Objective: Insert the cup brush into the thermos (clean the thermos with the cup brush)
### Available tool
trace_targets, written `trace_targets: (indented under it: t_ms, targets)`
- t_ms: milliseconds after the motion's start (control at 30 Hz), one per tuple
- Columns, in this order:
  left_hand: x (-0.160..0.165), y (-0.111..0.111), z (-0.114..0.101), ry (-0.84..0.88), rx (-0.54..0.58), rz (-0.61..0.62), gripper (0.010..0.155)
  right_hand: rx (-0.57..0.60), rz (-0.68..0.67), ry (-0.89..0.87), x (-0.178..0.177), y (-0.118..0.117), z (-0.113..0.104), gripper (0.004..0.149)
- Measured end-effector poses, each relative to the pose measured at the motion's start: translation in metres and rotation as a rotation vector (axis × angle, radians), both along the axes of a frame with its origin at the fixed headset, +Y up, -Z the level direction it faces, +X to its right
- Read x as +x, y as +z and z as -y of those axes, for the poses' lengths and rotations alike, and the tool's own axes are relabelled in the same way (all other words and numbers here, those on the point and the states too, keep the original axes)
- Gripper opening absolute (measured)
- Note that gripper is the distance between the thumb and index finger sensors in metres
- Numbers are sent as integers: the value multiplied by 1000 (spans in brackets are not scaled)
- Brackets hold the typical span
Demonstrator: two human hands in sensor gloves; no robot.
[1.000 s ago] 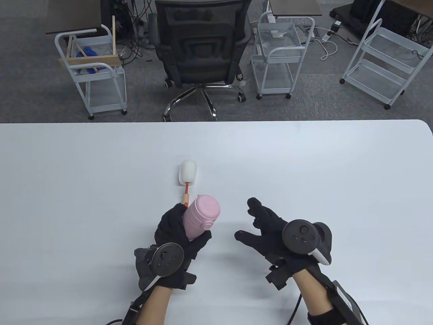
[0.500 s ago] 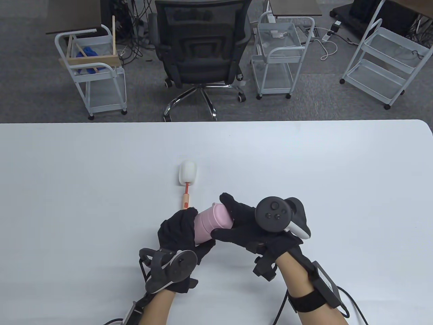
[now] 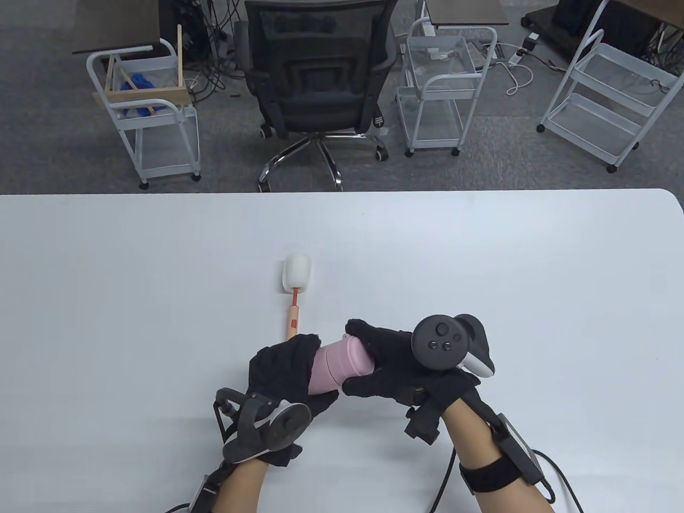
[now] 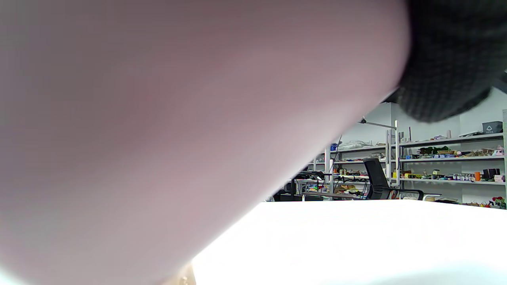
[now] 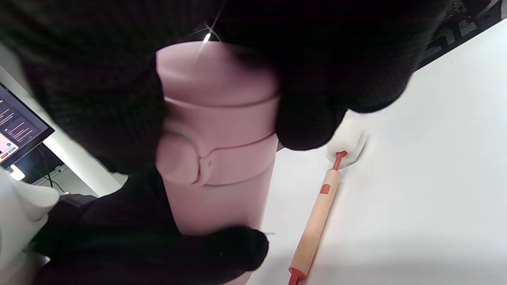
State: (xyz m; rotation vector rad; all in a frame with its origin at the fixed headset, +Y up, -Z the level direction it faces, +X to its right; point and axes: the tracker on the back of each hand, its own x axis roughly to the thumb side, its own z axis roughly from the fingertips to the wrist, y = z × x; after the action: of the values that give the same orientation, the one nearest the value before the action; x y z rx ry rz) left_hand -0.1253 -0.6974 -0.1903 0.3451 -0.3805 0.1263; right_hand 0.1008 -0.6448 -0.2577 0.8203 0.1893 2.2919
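A pink thermos (image 3: 339,364) is held tilted above the table, lid end toward the right. My left hand (image 3: 286,368) grips its body. My right hand (image 3: 382,363) grips its lid (image 5: 216,85); the right wrist view shows the lid closed, with a round button (image 5: 176,158) on its side. In the left wrist view the thermos (image 4: 158,130) fills most of the frame, blurred. The cup brush (image 3: 294,291) lies on the table just beyond my left hand, white sponge head (image 3: 297,271) pointing away, wooden handle (image 5: 315,223) toward me. No hand touches it.
The white table (image 3: 534,278) stretches wide on both sides. Behind its far edge stand an office chair (image 3: 318,80) and white wire carts (image 3: 443,85).
My right hand came over from the right and took hold of the thermos lid. My left hand tipped the thermos toward the right and lowered it slightly.
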Motion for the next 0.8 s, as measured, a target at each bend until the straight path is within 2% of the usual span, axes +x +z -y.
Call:
trace_targets:
  t_ms: [100, 533, 667, 733, 800]
  targets:
    - [0, -2, 2, 18, -56, 23, 106, 24, -42, 34, -1, 0, 1, 88]
    - [-1, -3, 3, 40, -85, 30, 106, 85, -141, 51, -2, 1, 1, 84]
    - [-2, -4, 3, 67, -110, 39, 105, 5, -175, 103, -3, 1, 0, 86]
    - [0, -4, 4, 55, -102, 36, 105, -67, -186, 46, -2, -1, 1, 102]
    - [1, -3, 3, 40, -95, 36, 105, -97, -121, 29, 1, -1, 3, 105]
